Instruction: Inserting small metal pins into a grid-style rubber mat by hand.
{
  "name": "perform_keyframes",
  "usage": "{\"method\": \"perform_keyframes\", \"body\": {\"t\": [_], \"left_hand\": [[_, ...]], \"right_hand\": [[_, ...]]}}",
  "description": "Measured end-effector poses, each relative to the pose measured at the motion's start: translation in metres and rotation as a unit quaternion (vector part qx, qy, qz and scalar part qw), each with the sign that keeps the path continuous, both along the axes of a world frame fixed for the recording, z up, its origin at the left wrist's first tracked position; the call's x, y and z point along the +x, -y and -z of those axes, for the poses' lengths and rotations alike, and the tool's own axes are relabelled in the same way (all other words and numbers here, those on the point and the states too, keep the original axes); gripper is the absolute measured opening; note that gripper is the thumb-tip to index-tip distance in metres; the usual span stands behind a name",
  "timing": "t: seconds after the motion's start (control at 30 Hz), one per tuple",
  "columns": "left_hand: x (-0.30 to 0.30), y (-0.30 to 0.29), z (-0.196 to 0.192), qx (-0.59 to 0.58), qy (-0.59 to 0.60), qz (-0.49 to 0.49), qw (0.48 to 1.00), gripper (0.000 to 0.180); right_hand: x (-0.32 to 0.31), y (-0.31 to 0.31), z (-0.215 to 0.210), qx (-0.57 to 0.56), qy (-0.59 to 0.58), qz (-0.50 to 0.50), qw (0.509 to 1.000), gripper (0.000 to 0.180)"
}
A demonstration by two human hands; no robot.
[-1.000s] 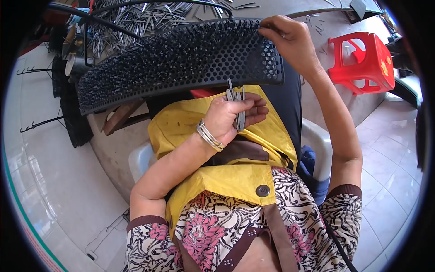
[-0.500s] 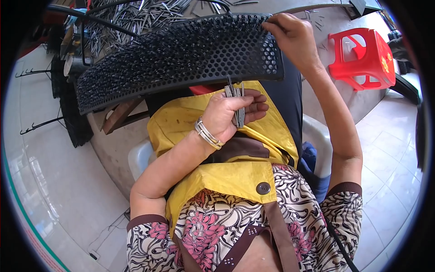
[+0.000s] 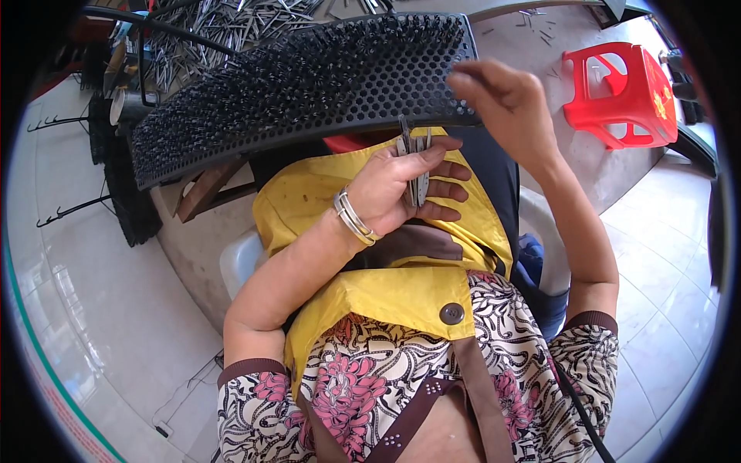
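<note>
- Across the person's lap, over a yellow apron (image 3: 386, 289), a black perforated board (image 3: 309, 85) rests tilted, its near edge toward the body and its far edge against a grey table (image 3: 540, 46); the slope presents its honeycomb of holes to both hands.
- Most of the board's left and middle part bristles with thin metal pieces standing in the holes, while the stretch near the right end shows bare holes.
- Just below the board's near edge, the left hand (image 3: 401, 189) holds a small bundle of metal pins (image 3: 414, 166). Its fingers (image 3: 448, 189) curl shut around them, thumb across the top, with the pin ends poking up toward the board, seemingly kept there as a ready stock close to the holes.
- At the board's right end, the right hand (image 3: 505, 104) hovers with its fingertips pinched together. It is blurred, so I cannot tell whether it has a pin between them.
- Beyond the board, a loose heap of metal pins (image 3: 231, 19) lies on the table.
- Off to the right, a red plastic stool (image 3: 617, 92) stands on the tiled floor (image 3: 93, 293).
</note>
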State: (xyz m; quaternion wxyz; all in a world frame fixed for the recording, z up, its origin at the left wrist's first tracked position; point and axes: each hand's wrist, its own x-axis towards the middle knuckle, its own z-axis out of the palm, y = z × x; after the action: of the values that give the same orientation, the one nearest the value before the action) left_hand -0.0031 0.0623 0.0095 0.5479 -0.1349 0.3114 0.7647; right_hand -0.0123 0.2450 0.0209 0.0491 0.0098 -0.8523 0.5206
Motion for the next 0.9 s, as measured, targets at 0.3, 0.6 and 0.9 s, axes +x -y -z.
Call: {"method": "perform_keyframes", "body": {"t": [0.3,0.6,0.9], "left_hand": [[-0.002,-0.004,0.000,0.049,-0.072,0.040,0.995,0.023],[0.009,-0.009,-0.013,-0.097,-0.151,-0.018,0.984,0.020],[0.010,-0.012,-0.015,-0.096,-0.119,-0.021,0.988,0.031]], "right_hand": [[0.026,0.015,-0.009,-0.224,0.192,-0.059,0.954,0.011],[0.041,0.008,-0.001,-0.263,0.126,0.010,0.957,0.008],[0.045,0.013,0.001,-0.326,0.116,0.061,0.936,0.008]]}}
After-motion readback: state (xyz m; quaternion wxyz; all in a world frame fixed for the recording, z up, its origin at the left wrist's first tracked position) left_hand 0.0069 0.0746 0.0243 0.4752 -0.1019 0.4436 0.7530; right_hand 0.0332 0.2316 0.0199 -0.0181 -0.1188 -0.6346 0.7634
